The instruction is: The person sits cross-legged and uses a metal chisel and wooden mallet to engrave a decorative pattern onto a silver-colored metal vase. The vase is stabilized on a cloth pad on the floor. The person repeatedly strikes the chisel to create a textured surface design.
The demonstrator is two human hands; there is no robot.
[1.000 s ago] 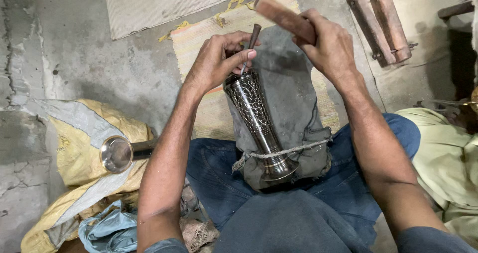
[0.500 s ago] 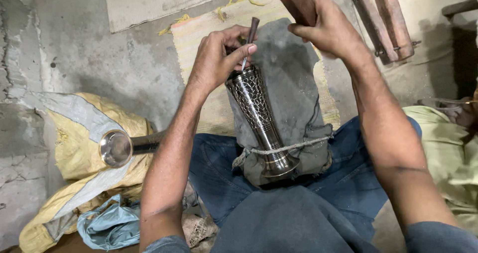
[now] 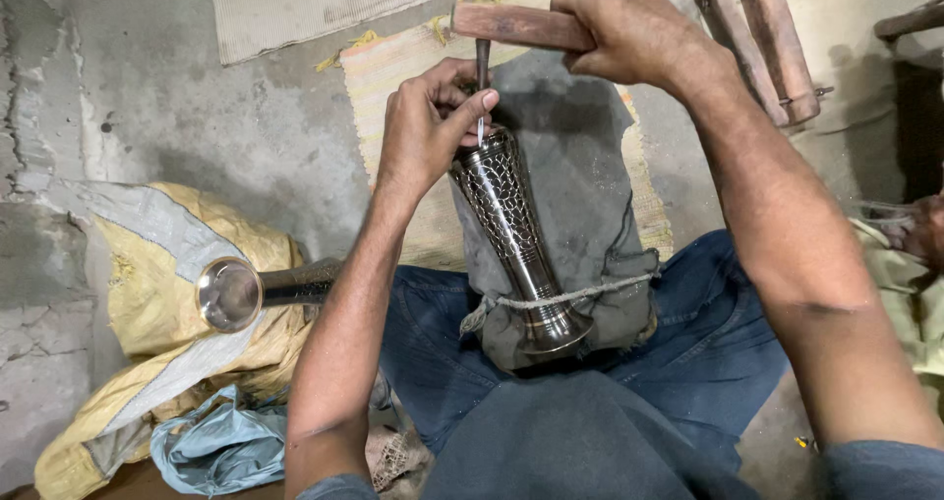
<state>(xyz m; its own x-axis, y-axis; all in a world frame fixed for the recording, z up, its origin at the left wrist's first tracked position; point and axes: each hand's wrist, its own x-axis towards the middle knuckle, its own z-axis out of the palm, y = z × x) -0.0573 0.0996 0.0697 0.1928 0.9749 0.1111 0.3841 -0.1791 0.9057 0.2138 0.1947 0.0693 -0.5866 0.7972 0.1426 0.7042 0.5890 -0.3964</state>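
Observation:
A dark metal vase (image 3: 511, 235) with a cut lattice pattern lies on a grey cloth pad (image 3: 590, 205) over my lap, tied down near its foot by a cord (image 3: 580, 294). My left hand (image 3: 428, 126) pinches a thin metal chisel (image 3: 482, 62) upright against the vase's wide upper end. My right hand (image 3: 629, 33) grips a wooden mallet (image 3: 516, 23), whose head rests on the top of the chisel.
A second metal vase (image 3: 256, 289) lies on a yellow sack (image 3: 147, 294) to my left, above a light blue cloth (image 3: 221, 441). A woven mat (image 3: 393, 77) covers the concrete floor ahead. Wooden pieces (image 3: 757, 38) lie at the upper right. Another person's clothing shows at the right edge.
The right hand lifted the mallet up out of the frame, then brought it down onto the chisel top. The left hand and vase stayed in place.

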